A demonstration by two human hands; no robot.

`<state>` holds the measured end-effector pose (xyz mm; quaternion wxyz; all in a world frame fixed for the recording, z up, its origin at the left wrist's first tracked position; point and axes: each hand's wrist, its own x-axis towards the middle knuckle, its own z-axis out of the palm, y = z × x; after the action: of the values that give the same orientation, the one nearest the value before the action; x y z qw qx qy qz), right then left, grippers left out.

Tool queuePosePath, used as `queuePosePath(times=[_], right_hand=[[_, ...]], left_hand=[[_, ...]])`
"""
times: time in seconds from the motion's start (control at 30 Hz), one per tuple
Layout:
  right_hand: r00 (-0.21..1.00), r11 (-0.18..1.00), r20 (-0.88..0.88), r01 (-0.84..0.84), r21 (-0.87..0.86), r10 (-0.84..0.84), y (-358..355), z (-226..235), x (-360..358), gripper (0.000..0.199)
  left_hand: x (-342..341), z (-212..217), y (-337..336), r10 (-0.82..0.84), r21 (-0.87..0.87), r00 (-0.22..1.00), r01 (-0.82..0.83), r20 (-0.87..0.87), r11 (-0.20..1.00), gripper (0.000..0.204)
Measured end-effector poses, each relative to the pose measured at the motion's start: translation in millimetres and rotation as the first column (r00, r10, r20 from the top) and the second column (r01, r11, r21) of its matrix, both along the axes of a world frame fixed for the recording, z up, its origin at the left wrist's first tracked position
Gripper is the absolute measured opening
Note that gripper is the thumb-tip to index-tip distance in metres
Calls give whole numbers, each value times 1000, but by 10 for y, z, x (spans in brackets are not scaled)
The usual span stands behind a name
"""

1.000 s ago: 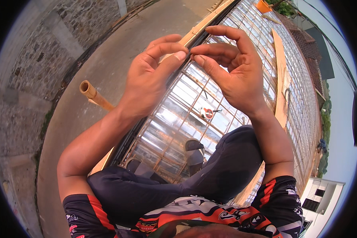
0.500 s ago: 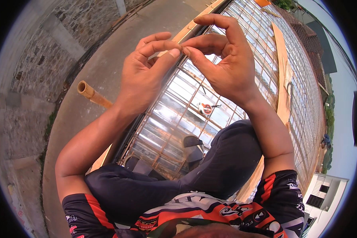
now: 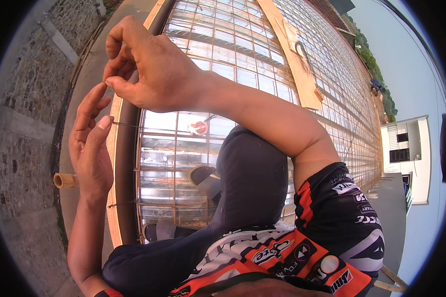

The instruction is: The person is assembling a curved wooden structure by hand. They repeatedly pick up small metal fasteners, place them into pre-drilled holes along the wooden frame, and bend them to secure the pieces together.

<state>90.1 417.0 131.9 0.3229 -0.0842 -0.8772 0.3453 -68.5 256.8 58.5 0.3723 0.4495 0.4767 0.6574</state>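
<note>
My right hand [image 3: 151, 69] reaches across to the left, its thumb and forefinger pinched together; whatever is between them is too small to make out. Just below it, my left hand [image 3: 90, 146] is raised with its thumb apart from its long fingers, and a left fingertip meets the right hand's pinch. Beside the left thumb tip, a thin dark wire [image 3: 126, 124] runs from the edge of a wooden board [image 3: 113, 173] toward the steel bar mesh [image 3: 235, 54]. A small round red-and-white object [image 3: 198, 128] lies on the mesh, near my bent knee.
Shiny metal sheeting shows beneath the mesh. A long plank [image 3: 282, 34] lies across it. Outside the board, a bamboo pole end [image 3: 65, 180] sticks up above the paved ground, before a stone wall [image 3: 27, 79]. A white building [image 3: 406, 153] stands at right.
Both hands have moved left, over the wooden board, and the view has turned. The left thumb has parted from the forefinger; the right hand still pinches.
</note>
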Motion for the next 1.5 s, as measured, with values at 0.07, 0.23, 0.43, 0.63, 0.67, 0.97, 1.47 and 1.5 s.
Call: queuePosePath(times=[0.07, 0.23, 0.43, 0.63, 0.67, 0.97, 1.47, 1.5], right_hand=[[996, 997, -83, -6, 75, 12, 30, -115, 13, 41], [996, 992, -90, 12, 125, -1, 30, -119, -9, 37], [994, 995, -108, 33, 91, -23, 87, -191, -44, 35], [976, 869, -214, -144, -473, 45, 197, -276, -62, 37], [966, 743, -243, -228, -629, 91, 169, -253, -75, 38], [946, 522, -321, -299, -799, 51, 63, -181, -64, 52], [955, 661, -296, -237, -712, 24, 163, -245, -97, 47], [948, 674, -316, -254, -693, 32, 185, -296, -181, 47]], left_hand=[[16, -100, 12, -33, -1, 998, 33, 44, 999, 69], [57, -40, -21, 7, -6, 998, -6, 67, 1000, 74], [155, -38, 8, 41, 22, 992, -39, -117, 999, 78], [-21, -56, 28, 116, 137, 865, -56, -489, 989, 74], [-55, -52, 35, 143, 156, 821, -67, -553, 985, 73], [-4, -38, 118, 272, 245, 536, -123, -799, 962, 79], [29, -104, 186, 320, 294, 406, -128, -856, 947, 84], [-13, -102, 170, 326, 299, 386, -130, -863, 945, 84]])
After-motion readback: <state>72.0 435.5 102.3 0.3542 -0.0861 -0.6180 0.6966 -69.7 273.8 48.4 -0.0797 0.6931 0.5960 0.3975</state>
